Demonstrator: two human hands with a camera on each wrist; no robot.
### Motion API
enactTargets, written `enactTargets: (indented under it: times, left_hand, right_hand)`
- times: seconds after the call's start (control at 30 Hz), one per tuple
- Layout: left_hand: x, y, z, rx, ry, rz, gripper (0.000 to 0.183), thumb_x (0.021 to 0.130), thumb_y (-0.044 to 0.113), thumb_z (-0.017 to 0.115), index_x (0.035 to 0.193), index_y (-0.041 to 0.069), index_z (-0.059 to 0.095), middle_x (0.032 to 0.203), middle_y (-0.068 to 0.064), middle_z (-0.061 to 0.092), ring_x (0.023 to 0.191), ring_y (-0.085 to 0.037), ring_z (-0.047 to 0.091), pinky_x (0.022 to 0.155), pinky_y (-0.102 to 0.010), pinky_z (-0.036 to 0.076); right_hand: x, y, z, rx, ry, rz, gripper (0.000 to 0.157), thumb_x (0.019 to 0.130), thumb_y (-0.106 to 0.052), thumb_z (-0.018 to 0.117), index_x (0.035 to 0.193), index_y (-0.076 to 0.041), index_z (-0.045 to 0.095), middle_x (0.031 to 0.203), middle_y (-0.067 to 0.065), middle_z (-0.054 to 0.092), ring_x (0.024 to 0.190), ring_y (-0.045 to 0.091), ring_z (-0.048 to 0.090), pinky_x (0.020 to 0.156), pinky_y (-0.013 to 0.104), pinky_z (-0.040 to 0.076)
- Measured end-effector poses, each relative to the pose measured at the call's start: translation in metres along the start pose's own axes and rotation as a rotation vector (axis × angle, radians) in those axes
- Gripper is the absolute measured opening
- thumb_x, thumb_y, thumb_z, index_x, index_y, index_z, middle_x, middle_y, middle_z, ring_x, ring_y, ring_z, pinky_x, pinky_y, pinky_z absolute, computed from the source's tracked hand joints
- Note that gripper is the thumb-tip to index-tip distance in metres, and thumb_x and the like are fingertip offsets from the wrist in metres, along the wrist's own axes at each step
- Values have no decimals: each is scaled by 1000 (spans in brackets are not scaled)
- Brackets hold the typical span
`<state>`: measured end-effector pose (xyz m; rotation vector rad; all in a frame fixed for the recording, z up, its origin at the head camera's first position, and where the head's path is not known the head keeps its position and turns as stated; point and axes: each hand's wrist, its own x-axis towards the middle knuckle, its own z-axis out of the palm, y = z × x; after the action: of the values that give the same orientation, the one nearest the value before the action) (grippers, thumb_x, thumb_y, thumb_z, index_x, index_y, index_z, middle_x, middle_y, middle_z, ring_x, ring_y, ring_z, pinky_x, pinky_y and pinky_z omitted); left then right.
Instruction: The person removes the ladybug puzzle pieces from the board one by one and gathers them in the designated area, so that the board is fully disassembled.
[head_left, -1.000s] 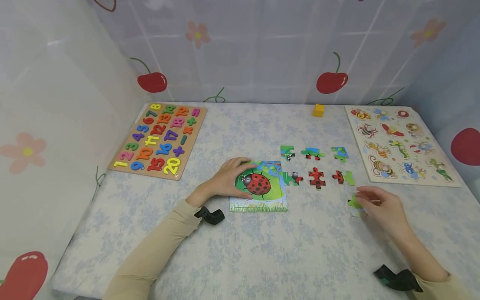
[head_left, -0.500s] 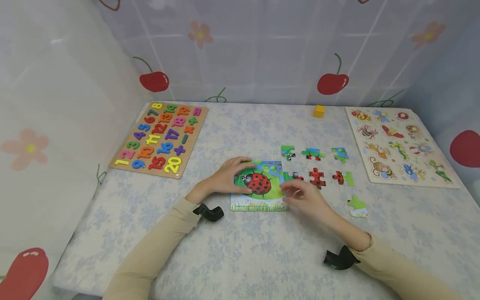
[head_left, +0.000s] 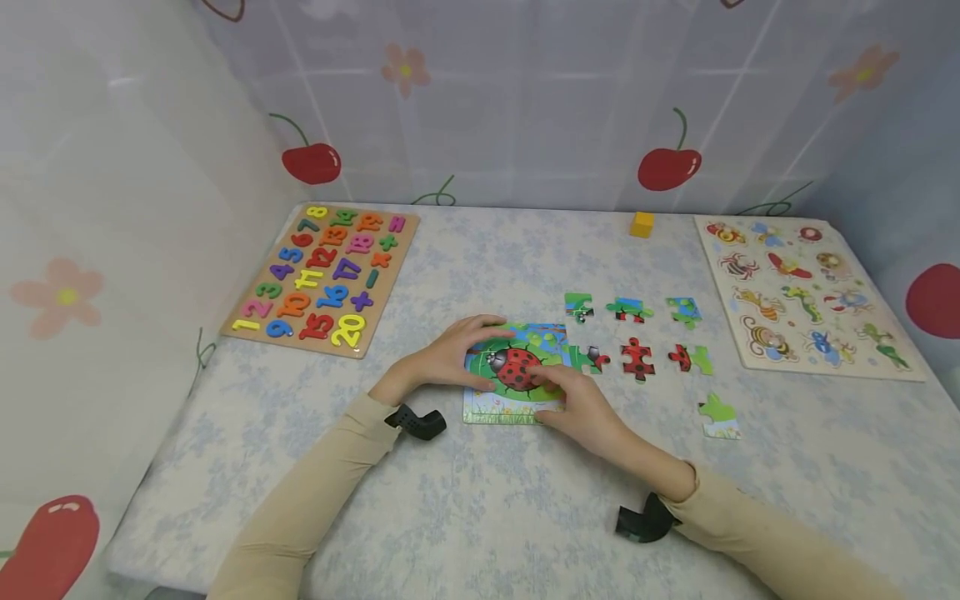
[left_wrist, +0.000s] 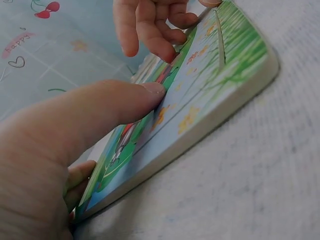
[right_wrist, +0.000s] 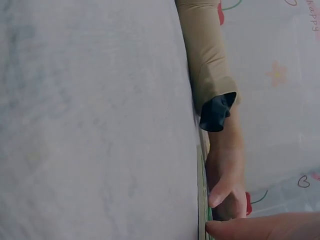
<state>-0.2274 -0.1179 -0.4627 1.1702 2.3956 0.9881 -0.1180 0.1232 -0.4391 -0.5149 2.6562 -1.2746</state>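
A square ladybug jigsaw puzzle (head_left: 525, 398) lies in its tray on the table, in front of me. My left hand (head_left: 452, 357) holds it at the left, fingers at the far left edge. In the left wrist view the left thumb (left_wrist: 135, 97) presses on the printed face. My right hand (head_left: 581, 408) is over the puzzle's right half, thumb at the front edge, fingers bent loosely over the ladybug. Nothing shows between these fingers. Loose jigsaw pieces lie to the right, including a red spotted piece (head_left: 637, 360) and a green corner piece (head_left: 720, 415).
A wooden number board (head_left: 390, 275) stands at the back left of the table, an insect peg board (head_left: 832, 371) at the back right. Near the rear edge sits a small yellow cube (head_left: 641, 225). A printed curtain (head_left: 517, 108) closes off the back.
My right hand has moved left from the green corner piece on the right to the puzzle, leaving that piece on the table. The left hand has stayed at the puzzle.
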Motion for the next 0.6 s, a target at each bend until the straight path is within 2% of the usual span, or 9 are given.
enactTargets:
  times: [0.23,0.37,0.5,0.6]
  left_hand:
    - [1,0,0,18,1,-4,79,75,36,80,144,22,43,154,-6,28,143,-30,24,112,-58,24]
    - [1,0,1,6,0,-13,79,75,36,80,143,23,44,155,-5,28,142,-28,25,107,-52,34]
    - [1,0,1,-6,-2,-18,78,75,36,80,143,23,44,155,-4,27,142,-28,26,102,-47,42]
    - [1,0,2,-4,-3,-18,78,75,35,80,143,24,44,155,-4,27,142,-28,26,102,-48,41]
  right_hand:
    - [3,2,0,9,-7,-22,55,77,-1,75,129,-4,56,112,10,63,101,24,59,80,33,51]
    - [6,5,1,83,-13,-52,56,78,4,73,130,-4,55,109,12,60,96,23,58,77,30,52]
    - [10,9,4,175,8,-57,43,82,6,68,124,-2,59,103,14,59,88,22,61,72,25,52]
    - [13,13,2,266,12,-16,34,86,4,64,119,1,61,102,17,60,85,19,64,70,22,53]
